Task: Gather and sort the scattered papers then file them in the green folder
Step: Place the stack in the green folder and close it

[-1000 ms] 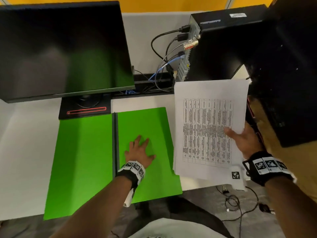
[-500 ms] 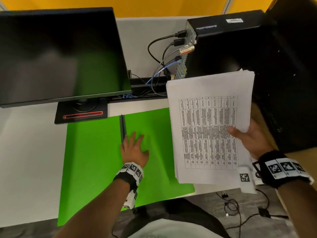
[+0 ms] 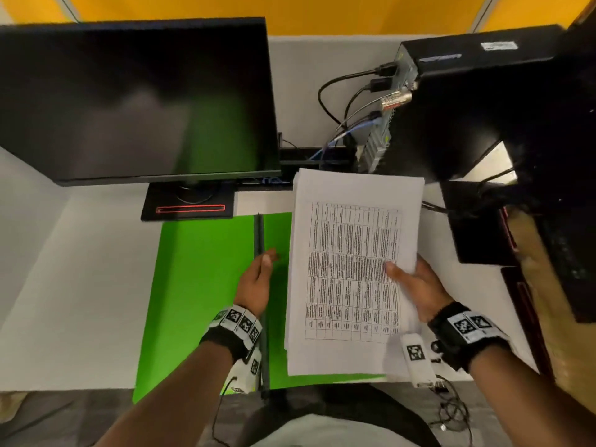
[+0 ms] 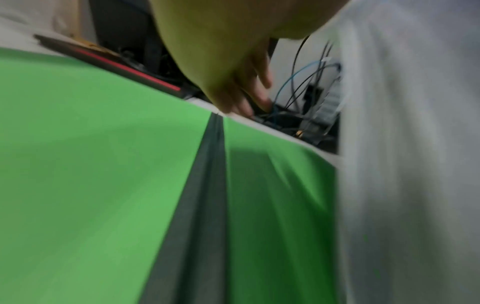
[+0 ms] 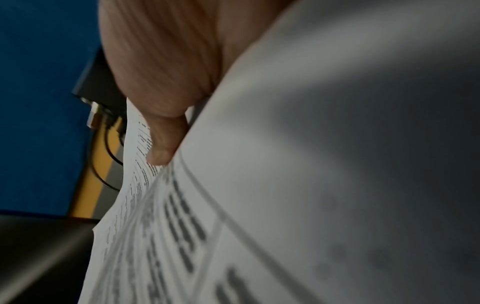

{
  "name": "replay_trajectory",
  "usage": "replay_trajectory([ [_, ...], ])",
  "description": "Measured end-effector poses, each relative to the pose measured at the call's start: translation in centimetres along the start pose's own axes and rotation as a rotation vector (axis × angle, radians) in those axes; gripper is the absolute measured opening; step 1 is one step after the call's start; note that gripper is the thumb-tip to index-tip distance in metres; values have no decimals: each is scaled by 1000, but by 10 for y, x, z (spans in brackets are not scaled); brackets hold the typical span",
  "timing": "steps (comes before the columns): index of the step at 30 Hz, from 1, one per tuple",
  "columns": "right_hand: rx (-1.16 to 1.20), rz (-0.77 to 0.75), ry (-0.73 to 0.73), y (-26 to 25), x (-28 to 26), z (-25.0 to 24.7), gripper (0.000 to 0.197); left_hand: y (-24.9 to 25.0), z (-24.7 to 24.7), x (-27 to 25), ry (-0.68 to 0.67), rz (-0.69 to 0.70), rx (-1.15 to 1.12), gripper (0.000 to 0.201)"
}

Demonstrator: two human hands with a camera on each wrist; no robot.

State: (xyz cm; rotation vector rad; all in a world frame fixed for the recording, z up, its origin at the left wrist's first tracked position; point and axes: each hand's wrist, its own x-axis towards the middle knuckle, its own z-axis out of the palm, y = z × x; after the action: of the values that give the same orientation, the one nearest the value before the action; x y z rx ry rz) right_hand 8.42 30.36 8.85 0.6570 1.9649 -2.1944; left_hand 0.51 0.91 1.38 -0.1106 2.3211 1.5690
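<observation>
The green folder (image 3: 200, 285) lies open on the white desk (image 3: 64, 285), with its dark spine (image 3: 259, 240) running down the middle. My right hand (image 3: 416, 285) grips a stack of white papers (image 3: 351, 253), the top sheet a printed table, with the thumb (image 5: 166, 131) on top. The stack hangs over the folder's right half and hides most of it. My left hand (image 3: 258, 279) hovers on edge over the spine, just left of the stack, fingers (image 4: 249, 90) loosely extended and holding nothing. The left wrist view shows the folder (image 4: 91, 164) below and the papers (image 4: 402, 164) to the right.
A dark monitor (image 3: 135, 98) on its base (image 3: 190, 204) stands behind the folder. At the back right a black computer tower (image 3: 477, 101) has cables (image 3: 348, 101) plugged in. A black box (image 3: 477, 227) sits at the desk's right edge. Loose wires (image 3: 451, 411) hang below.
My right hand has carried the stack left, over the folder's right half. My left hand has lifted off that half and turned on edge by the spine.
</observation>
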Motion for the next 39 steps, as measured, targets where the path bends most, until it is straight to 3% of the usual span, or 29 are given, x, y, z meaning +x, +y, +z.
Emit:
replay_trajectory([
  [2, 10, 62, -11, 14, 4, 10, 43, 11, 3, -7, -192, -88, -216, 70],
  [4, 2, 101, -17, 24, 9, 15, 44, 12, 7, -10, -285, -196, -314, 78],
  [7, -22, 152, -27, 31, 20, 18, 51, 17, 4, -17, -239, -179, -229, 42],
  [10, -112, 187, -83, 31, 33, 24, 40, 13, 0, -20, -253, -146, -81, 56],
  [15, -253, 181, -111, 47, 50, 35, 67, 6, 7, -21, -178, -209, 89, 60],
  [19, -324, 200, -35, 51, 58, 43, 53, 1, 14, -27, -76, -253, 334, 81],
  [26, -493, 263, 60, 59, 60, 51, 69, 3, 19, -31, -37, -260, 416, 80],
  [33, -648, 190, 105, 64, 54, 61, 70, 1, 18, -26, 1, -257, 482, 76],
  [39, -723, 281, 136, 57, 55, 72, 85, -1, 19, -23, -23, -247, 579, 75],
])
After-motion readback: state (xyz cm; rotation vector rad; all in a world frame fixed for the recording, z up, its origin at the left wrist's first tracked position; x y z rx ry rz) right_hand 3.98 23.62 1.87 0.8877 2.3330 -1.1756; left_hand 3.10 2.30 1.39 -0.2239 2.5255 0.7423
